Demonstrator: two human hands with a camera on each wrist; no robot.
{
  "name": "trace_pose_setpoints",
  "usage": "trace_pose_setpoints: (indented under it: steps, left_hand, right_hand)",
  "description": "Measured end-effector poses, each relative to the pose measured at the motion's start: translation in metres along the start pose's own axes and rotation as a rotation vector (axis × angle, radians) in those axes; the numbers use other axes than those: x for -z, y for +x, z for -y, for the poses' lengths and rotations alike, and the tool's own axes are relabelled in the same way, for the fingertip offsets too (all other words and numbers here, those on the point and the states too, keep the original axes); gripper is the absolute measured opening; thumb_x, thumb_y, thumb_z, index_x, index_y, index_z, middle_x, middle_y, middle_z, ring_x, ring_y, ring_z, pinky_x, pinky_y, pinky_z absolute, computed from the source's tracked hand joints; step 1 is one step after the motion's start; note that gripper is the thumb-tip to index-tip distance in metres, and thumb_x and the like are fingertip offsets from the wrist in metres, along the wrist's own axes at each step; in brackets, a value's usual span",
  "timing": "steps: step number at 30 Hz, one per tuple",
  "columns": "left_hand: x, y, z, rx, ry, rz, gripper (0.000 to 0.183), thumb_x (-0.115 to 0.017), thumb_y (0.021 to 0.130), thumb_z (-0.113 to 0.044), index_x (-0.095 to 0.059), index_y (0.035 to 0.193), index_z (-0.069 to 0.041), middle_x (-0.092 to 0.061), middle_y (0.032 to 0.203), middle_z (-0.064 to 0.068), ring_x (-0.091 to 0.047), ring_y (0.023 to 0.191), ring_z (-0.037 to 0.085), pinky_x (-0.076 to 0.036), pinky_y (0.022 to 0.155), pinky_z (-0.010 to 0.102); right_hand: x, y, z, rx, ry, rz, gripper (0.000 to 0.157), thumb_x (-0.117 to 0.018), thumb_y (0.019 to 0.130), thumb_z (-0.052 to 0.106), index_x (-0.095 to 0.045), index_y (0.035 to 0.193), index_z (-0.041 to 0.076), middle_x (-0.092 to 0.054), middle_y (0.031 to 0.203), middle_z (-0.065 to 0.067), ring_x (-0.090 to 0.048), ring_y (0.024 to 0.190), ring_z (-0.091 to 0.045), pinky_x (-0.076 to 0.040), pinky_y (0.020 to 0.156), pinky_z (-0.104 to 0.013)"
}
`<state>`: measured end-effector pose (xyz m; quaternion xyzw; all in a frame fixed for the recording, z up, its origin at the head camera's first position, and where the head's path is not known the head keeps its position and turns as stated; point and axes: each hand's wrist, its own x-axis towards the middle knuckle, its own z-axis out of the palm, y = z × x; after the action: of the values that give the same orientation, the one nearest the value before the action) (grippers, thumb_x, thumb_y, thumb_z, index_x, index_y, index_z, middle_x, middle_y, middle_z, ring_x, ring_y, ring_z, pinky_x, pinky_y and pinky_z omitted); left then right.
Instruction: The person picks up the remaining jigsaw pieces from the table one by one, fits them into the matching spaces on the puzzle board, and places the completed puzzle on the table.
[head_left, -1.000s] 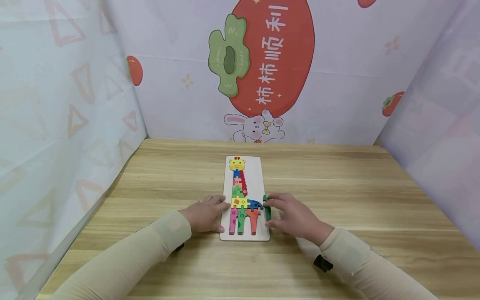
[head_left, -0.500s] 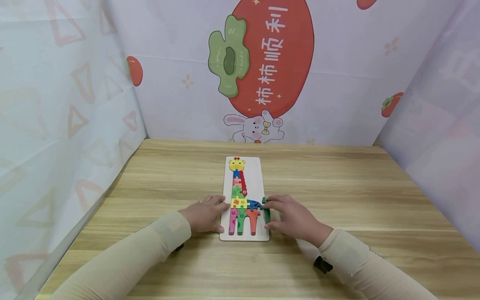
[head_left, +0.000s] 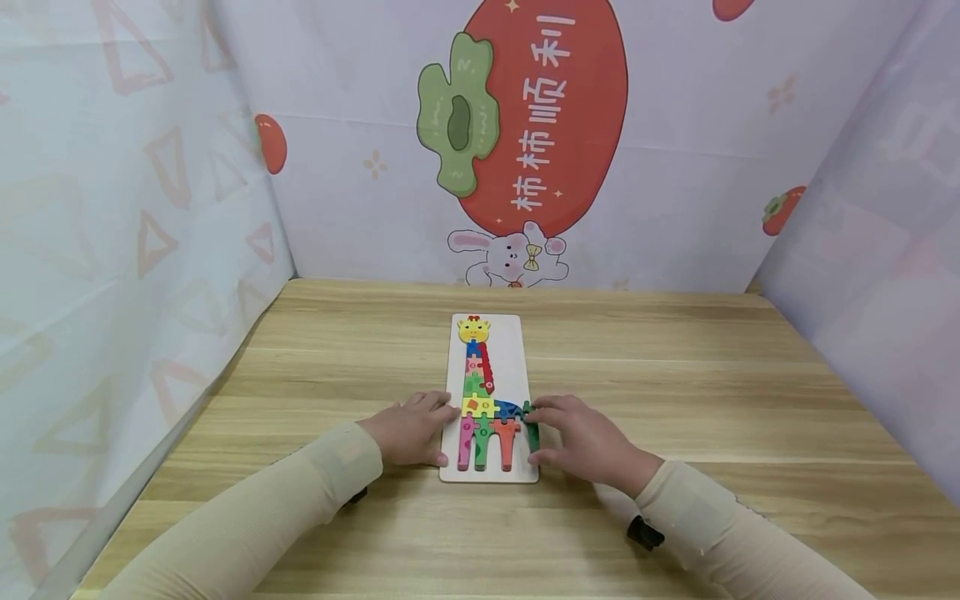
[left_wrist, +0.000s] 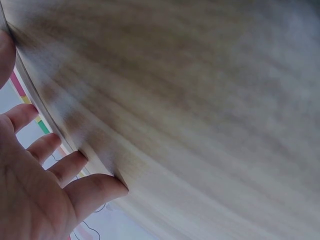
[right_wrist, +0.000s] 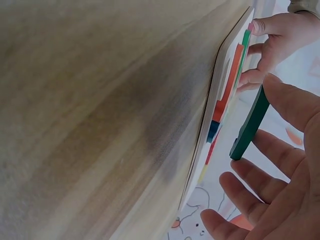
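Observation:
A pale wooden board lies lengthwise on the table, bearing a giraffe made of coloured jigsaw pieces, from a yellow head down to pink, green and orange legs. My right hand pinches a dark green puzzle piece between thumb and fingertips. In the right wrist view that piece is held just above the board, apart from the blue piece. At the board's left side, my left hand rests with spread fingers touching the edge; its fingertips line the board's rim.
The wooden table has a patterned white cloth wall at its back. Similar cloth stands along the left and right sides. A dark clip-like part sits under the right sleeve.
The right hand, with the green puzzle piece, has shifted slightly left and toward me, bringing the piece closer over the board's right edge. The left hand and board stay put.

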<state>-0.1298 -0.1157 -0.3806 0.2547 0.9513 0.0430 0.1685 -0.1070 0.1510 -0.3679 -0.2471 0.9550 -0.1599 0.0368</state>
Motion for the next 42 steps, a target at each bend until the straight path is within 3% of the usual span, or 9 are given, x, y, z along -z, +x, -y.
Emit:
trace_pose_setpoints:
  steps: [20, 42]
  left_hand:
    - [0.0013, -0.001, -0.0008, 0.009, -0.02, 0.009, 0.074, -0.059, 0.074, -0.056, -0.037, 0.137, -0.024, -0.026, 0.144, 0.003, -0.024, 0.13, 0.027, -0.032, 0.096, 0.055]
    - [0.0007, -0.0006, -0.0004, 0.011, -0.016, 0.006, 0.074, -0.06, 0.074, -0.055, -0.037, 0.137, -0.025, -0.026, 0.143, 0.003, -0.025, 0.129, 0.027, -0.032, 0.097, 0.053]
  right_hand:
    - [-0.0015, 0.0005, 0.0029, 0.017, 0.02, 0.07, 0.049, -0.073, 0.071, 0.043, -0.062, 0.114, 0.023, -0.049, 0.127, -0.001, -0.043, 0.117, -0.022, -0.041, 0.092, -0.042]
    - [-0.0071, 0.0038, 0.0014, 0.051, 0.009, 0.079, 0.05, -0.072, 0.07, 0.044, -0.063, 0.113, 0.02, -0.05, 0.125, -0.003, -0.043, 0.117, -0.023, -0.041, 0.092, -0.042]
